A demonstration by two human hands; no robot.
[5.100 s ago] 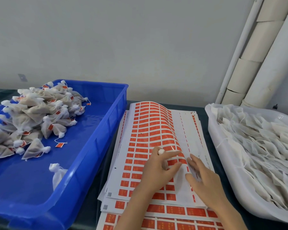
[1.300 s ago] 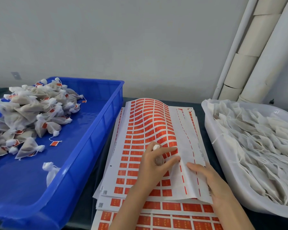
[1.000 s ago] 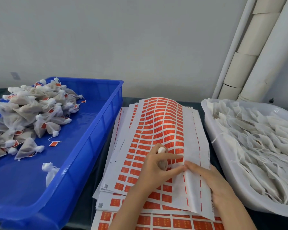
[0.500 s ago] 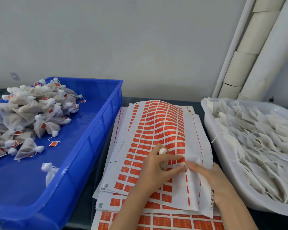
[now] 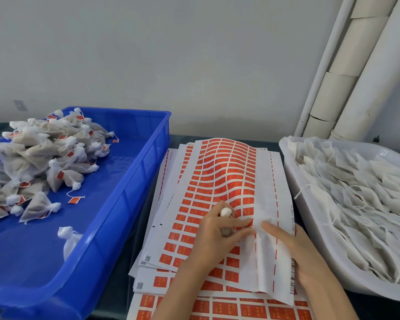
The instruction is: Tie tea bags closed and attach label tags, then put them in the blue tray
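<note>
While the left hand [image 5: 214, 239] curls round a tea bag [image 5: 225, 212], whose white knotted top pokes up above the forefinger, that forefinger and the thumb reach out to the last orange column of the top label sheet [image 5: 222, 181]. The sheet humps up toward the far edge of the tabletop [image 5: 118, 292]. The right hand [image 5: 296, 252] lies flat with straight fingers on the sheet's white margin, just beside the left fingertips, pressing the paper down. The step in hand looks to be peeling one label off for this bag. Whether a corner has lifted yet I cannot tell, since the fingertips cover that spot. To do it well, the right hand should pin the backing close to the chosen label so the sheet does not rise with it. The left should catch one corner with a nail and peel low and slowly, without slackening its hold on the bag. The blue tray [image 5: 129, 204] stands at the tabletop's left edge with a pile of finished bags [image 5: 39, 158] at its far left, and a white tub [image 5: 310, 222] of untied bags [image 5: 367, 204] stands at the right edge.
</note>
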